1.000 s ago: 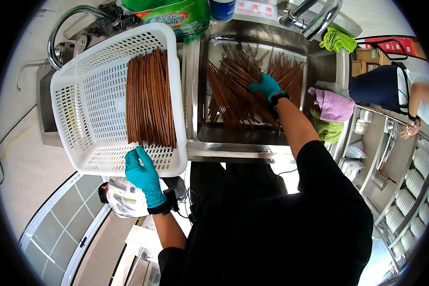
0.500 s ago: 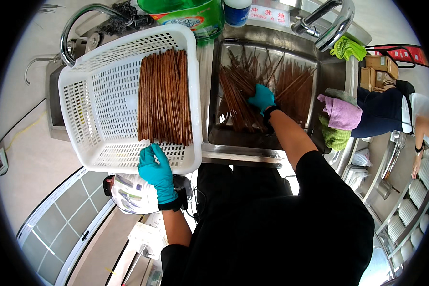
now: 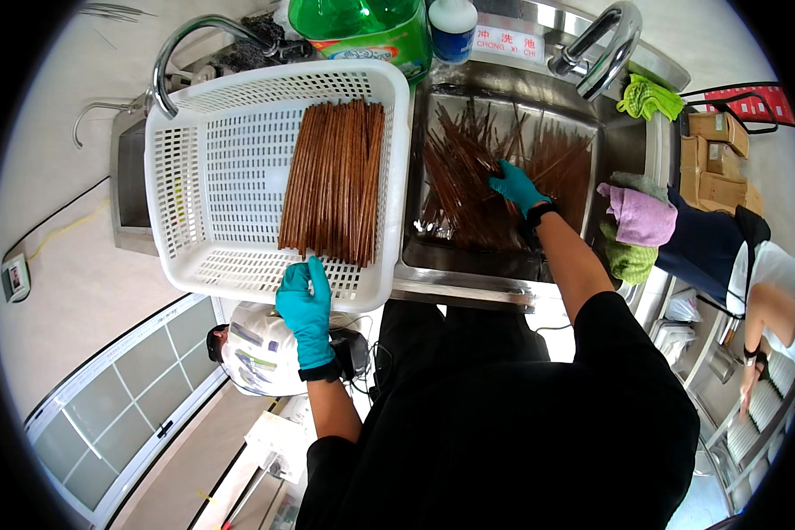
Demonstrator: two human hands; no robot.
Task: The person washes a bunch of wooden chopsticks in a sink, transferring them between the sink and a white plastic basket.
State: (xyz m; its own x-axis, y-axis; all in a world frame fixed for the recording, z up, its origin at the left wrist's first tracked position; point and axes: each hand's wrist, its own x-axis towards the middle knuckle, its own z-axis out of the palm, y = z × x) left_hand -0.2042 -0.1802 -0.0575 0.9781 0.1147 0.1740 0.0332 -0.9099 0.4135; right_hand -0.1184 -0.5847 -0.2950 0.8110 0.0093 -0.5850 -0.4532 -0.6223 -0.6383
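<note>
Long brown chopsticks (image 3: 336, 181) lie side by side along the right part of a white plastic basket (image 3: 238, 177). My left hand (image 3: 305, 300), in a teal glove, is at the basket's near rim, just below the chopstick ends. Its fingers are curled, and what they hold, if anything, is hidden. To the right, my gloved right hand (image 3: 518, 187) is down in the metal sink (image 3: 433, 252). Its fingers close round some of the loose wet chopsticks (image 3: 464, 146), which fan out to its left. More chopsticks (image 3: 561, 159) lie scattered under water on its right.
Curved taps (image 3: 608, 53) rise behind the sink and the basket. A green bottle (image 3: 362, 35) and a white-and-blue bottle (image 3: 453, 31) stand at the back. Pink (image 3: 640, 215) and green cloths (image 3: 649, 97) hang on the sink's right edge. Other people (image 3: 261, 349) are nearby.
The whole view has shifted, so the scene sits farther right. My right hand has moved slightly right within the sink, and the chopsticks by it are more spread. My left hand stays by the basket rim.
</note>
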